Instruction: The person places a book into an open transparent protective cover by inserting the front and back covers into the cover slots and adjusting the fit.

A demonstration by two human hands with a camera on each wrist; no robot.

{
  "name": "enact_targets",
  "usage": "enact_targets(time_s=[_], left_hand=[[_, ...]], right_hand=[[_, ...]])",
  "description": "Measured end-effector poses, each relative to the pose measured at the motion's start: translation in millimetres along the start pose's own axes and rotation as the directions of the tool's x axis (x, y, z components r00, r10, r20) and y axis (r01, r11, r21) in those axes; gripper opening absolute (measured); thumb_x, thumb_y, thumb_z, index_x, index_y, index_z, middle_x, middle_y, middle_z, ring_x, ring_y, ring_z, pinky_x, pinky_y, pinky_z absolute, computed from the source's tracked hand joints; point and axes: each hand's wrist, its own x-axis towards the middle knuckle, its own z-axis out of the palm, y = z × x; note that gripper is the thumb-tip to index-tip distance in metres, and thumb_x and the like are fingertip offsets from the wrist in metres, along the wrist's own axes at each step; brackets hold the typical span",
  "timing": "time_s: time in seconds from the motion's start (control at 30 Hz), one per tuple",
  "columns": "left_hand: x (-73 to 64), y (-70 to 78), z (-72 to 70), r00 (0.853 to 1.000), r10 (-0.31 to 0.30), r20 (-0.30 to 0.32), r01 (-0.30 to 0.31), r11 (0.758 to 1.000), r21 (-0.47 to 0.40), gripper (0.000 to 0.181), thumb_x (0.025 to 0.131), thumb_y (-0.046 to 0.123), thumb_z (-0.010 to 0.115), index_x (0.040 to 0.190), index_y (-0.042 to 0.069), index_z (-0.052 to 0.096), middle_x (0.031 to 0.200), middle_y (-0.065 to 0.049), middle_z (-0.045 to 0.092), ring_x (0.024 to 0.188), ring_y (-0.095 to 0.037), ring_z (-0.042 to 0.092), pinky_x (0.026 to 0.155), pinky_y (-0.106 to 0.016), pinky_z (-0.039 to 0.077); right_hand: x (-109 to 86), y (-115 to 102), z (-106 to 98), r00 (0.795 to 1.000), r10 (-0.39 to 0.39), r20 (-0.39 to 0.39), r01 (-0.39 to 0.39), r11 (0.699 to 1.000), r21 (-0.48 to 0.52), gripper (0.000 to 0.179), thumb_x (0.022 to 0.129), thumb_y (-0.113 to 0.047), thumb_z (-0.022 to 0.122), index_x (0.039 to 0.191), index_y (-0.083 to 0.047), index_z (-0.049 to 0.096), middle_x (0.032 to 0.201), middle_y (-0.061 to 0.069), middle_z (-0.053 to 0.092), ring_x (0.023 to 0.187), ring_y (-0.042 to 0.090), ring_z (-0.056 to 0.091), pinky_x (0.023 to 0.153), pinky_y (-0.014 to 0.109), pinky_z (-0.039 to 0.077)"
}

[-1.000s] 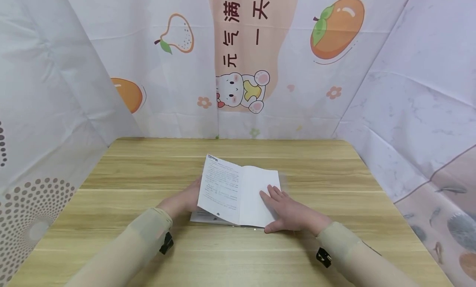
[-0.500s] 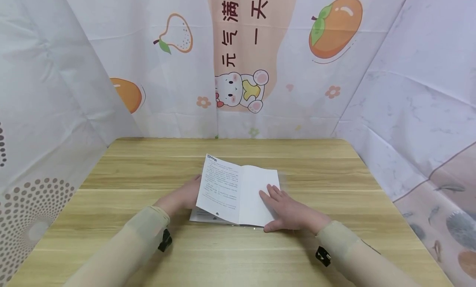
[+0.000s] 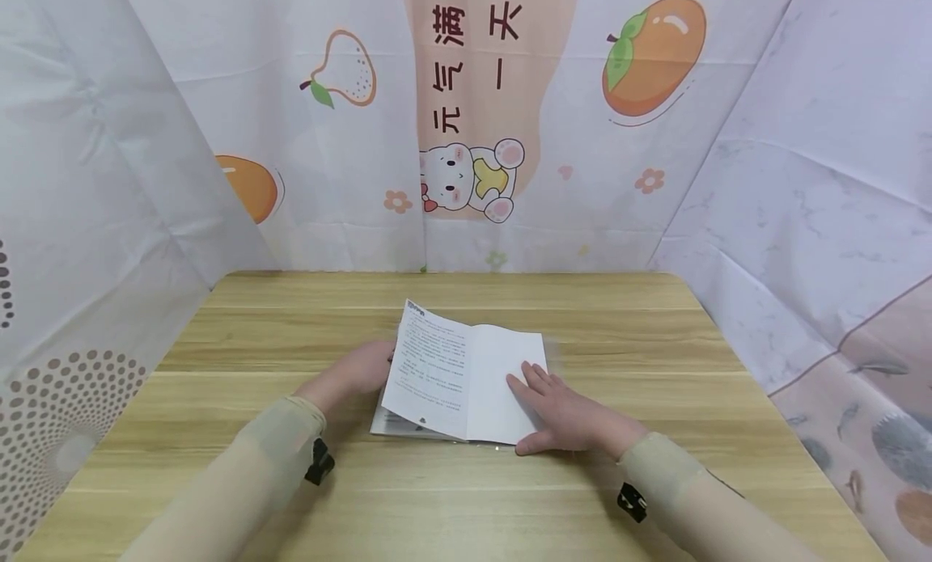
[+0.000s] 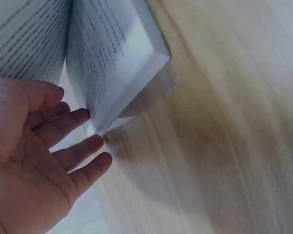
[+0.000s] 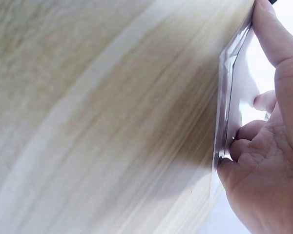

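We are apparently turning leaves of the book [image 3: 468, 388], lying open at frame centre. Left-hand [image 4: 31, 156] fingers are spreading loosely beneath the raised left leaves [image 3: 429, 368], gripping nothing visible; the right hand [image 3: 564, 416] is lying flat-fingered on the right page [image 3: 495, 384]. Next move, we are judging, is calling for separating another leaf.

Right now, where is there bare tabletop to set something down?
Bare wood-grain tabletop shows behind the open book toward the printed curtain, in front between the sleeves, and farther out on both sides. It is crowded at the book: right hand on the blank page, left hand by the outer edge of the printed page.
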Motion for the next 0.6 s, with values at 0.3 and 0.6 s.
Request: enact_targets(time_s=[0.3,0.6], left_hand=[[5.7,-0.8,-10.1,0.995,-0.066,-0.072,0.059,0.993,-0.101,0.049,0.110,0.020,0.035,0.153,-0.001,0.042,0.152,-0.023,0.049,0.136,-0.039,0.051,0.113,-0.055,0.040],[5.3,1.7,-14.9,0.990,-0.110,-0.087,0.090,0.974,-0.209,0.058,0.109,0.029,0.041,0.158,0.000,0.032,0.145,-0.025,0.056,0.132,-0.038,0.055,0.110,-0.055,0.043]], right_hand=[[-1.1,-3,-3,1.000,-0.001,0.002,0.001,1.000,0.004,0.105,0.088,-0.058,0.073,0.162,-0.002,0.023,0.166,0.032,0.008,0.154,0.049,0.009,0.123,0.060,0.016],[-2.1,-5,-3,1.000,-0.001,-0.004,0.001,1.000,0.017,0.105,0.087,-0.056,0.074,0.162,-0.003,0.024,0.166,0.031,0.009,0.154,0.049,0.010,0.122,0.061,0.016]])
